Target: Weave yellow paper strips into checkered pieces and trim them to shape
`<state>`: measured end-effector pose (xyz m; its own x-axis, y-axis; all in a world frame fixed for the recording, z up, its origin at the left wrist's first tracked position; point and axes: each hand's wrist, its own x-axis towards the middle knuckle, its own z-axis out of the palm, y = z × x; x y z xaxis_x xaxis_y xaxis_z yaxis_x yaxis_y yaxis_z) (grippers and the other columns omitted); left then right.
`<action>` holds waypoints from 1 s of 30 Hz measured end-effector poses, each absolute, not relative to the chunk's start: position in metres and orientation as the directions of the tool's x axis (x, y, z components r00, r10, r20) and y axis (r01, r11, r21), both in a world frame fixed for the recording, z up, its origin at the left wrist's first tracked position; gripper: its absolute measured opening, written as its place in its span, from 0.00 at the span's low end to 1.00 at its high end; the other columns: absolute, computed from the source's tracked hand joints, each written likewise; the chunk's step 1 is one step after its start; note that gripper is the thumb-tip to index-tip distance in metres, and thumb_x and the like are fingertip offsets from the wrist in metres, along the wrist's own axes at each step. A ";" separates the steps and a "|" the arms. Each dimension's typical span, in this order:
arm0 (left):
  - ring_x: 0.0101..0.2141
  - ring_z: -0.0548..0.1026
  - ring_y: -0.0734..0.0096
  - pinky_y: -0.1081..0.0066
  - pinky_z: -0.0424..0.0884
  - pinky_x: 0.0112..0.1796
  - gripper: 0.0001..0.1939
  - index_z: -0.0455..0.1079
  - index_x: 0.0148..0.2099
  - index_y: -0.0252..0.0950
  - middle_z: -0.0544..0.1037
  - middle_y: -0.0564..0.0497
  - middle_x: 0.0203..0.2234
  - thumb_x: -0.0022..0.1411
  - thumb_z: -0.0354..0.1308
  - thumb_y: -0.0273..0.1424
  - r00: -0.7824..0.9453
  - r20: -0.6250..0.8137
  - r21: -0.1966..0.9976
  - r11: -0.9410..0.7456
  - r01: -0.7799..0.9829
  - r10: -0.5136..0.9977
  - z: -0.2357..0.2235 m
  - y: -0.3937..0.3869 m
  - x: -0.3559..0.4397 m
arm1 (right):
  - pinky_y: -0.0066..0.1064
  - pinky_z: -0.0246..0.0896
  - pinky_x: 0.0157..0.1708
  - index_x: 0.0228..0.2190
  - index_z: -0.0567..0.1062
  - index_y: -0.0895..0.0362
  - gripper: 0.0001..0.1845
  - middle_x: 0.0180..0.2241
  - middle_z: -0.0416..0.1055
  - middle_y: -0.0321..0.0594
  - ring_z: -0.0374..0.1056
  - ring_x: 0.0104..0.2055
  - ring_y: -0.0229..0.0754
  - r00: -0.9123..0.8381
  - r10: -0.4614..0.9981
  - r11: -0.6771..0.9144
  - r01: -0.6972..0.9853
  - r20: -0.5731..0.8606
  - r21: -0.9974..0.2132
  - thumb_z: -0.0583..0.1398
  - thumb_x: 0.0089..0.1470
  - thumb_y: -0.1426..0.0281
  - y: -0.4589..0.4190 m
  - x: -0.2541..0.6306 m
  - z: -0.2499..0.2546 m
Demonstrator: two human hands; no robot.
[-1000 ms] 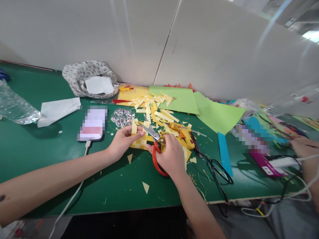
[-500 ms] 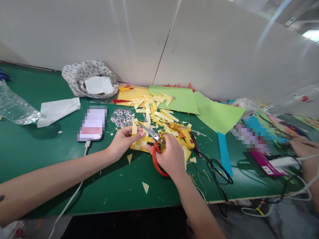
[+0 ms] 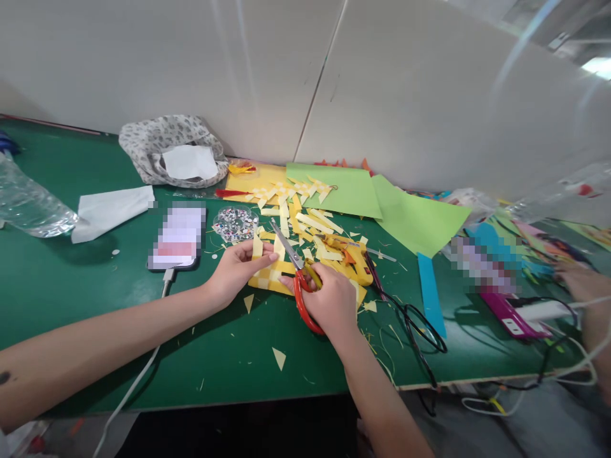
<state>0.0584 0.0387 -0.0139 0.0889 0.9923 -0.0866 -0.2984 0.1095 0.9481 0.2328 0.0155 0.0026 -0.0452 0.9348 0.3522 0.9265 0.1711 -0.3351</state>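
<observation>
My left hand (image 3: 236,270) pinches the left edge of a yellow woven paper mat (image 3: 268,277) that lies on the green table (image 3: 95,305). My right hand (image 3: 329,302) is closed around the red handles of a pair of scissors (image 3: 296,277). The steel blades point up and to the left over the mat's top edge and look nearly closed. Loose pale-yellow paper strips (image 3: 305,219) lie just behind the mat. A yellow glue gun (image 3: 346,254) sits right of the scissors.
A phone (image 3: 177,236) on a white cable and a clear box of googly eyes (image 3: 235,224) lie behind my left hand. Green paper sheets (image 3: 382,203), a blue strip (image 3: 429,292), black cables (image 3: 415,327), a water bottle (image 3: 28,207), a cloth bag (image 3: 169,149) and another person's hand (image 3: 585,283) surround them.
The scissors have swung to a steeper angle, their tips moving up and away from my left thumb. My right hand shifted slightly right. My left hand stayed on the mat.
</observation>
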 end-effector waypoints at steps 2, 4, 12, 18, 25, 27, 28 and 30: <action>0.28 0.72 0.75 0.75 0.68 0.31 0.11 0.73 0.34 0.37 0.76 0.54 0.27 0.46 0.67 0.34 0.092 -0.090 0.949 0.113 -0.294 0.992 -0.014 0.038 0.058 | 0.28 0.43 0.22 0.16 0.57 0.54 0.24 0.16 0.58 0.30 0.49 0.19 0.33 -0.003 0.939 0.156 0.896 0.344 -0.416 0.60 0.42 0.51 0.015 0.233 0.005; 0.29 0.73 0.75 0.75 0.68 0.31 0.11 0.73 0.34 0.37 0.76 0.54 0.27 0.47 0.66 0.34 0.109 -0.087 0.954 0.114 -0.276 0.990 -0.012 0.037 0.058 | 0.27 0.46 0.22 0.18 0.61 0.54 0.21 0.17 0.59 0.31 0.52 0.20 0.34 0.065 0.936 0.138 0.834 0.345 -0.533 0.61 0.42 0.52 0.015 0.234 0.007; 0.27 0.73 0.72 0.73 0.68 0.30 0.15 0.72 0.41 0.37 0.77 0.52 0.26 0.49 0.64 0.32 0.309 -0.036 0.992 0.072 -0.104 0.950 -0.006 0.031 0.061 | 0.32 0.63 0.29 0.26 0.68 0.55 0.16 0.26 0.70 0.35 0.65 0.25 0.38 0.118 0.978 0.121 0.343 0.171 -0.932 0.66 0.39 0.60 0.020 0.236 0.005; 0.26 0.73 0.73 0.74 0.66 0.28 0.16 0.70 0.44 0.37 0.77 0.52 0.28 0.51 0.63 0.32 0.379 -0.022 0.999 0.034 -0.026 0.925 -0.008 0.029 0.060 | 0.36 0.66 0.34 0.25 0.66 0.54 0.16 0.26 0.71 0.34 0.68 0.27 0.38 0.034 0.996 0.079 0.106 0.083 -0.991 0.68 0.35 0.67 0.022 0.234 0.002; 0.27 0.75 0.72 0.72 0.71 0.30 0.22 0.66 0.40 0.37 0.77 0.54 0.29 0.41 0.68 0.26 0.304 -0.078 0.968 0.145 -0.206 0.949 -0.003 0.029 0.063 | 0.36 0.68 0.37 0.26 0.64 0.54 0.17 0.26 0.68 0.31 0.68 0.30 0.36 0.191 0.976 0.119 -0.057 0.106 -0.991 0.67 0.36 0.68 0.024 0.236 0.009; 0.26 0.75 0.73 0.73 0.71 0.30 0.21 0.66 0.40 0.36 0.77 0.53 0.29 0.42 0.68 0.27 0.249 -0.087 0.944 0.160 -0.287 0.964 -0.001 0.031 0.062 | 0.36 0.69 0.36 0.25 0.64 0.54 0.17 0.26 0.66 0.31 0.68 0.29 0.37 0.181 0.981 0.090 -0.093 0.072 -0.992 0.67 0.35 0.68 0.024 0.237 0.012; 0.26 0.74 0.74 0.74 0.71 0.28 0.21 0.66 0.40 0.36 0.77 0.54 0.28 0.43 0.68 0.27 0.226 -0.093 0.932 0.165 -0.322 0.970 -0.001 0.032 0.061 | 0.36 0.70 0.35 0.25 0.64 0.55 0.18 0.26 0.66 0.30 0.68 0.29 0.36 0.158 0.986 0.064 -0.110 0.046 -0.992 0.68 0.34 0.68 0.023 0.237 0.013; 0.24 0.73 0.76 0.77 0.68 0.25 0.20 0.66 0.42 0.37 0.77 0.55 0.26 0.45 0.68 0.28 0.189 -0.122 0.906 0.187 -0.380 0.974 -0.001 0.036 0.059 | 0.35 0.70 0.34 0.26 0.65 0.55 0.18 0.26 0.65 0.30 0.68 0.27 0.35 0.087 0.996 0.000 -0.141 -0.012 -0.990 0.68 0.34 0.69 0.021 0.237 0.014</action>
<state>0.0595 0.0358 -0.0008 0.1890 0.9743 -0.1223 -0.3798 0.1874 0.9059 0.2370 0.0214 0.0140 0.0873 0.9961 -0.0125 -0.1407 0.0000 -0.9900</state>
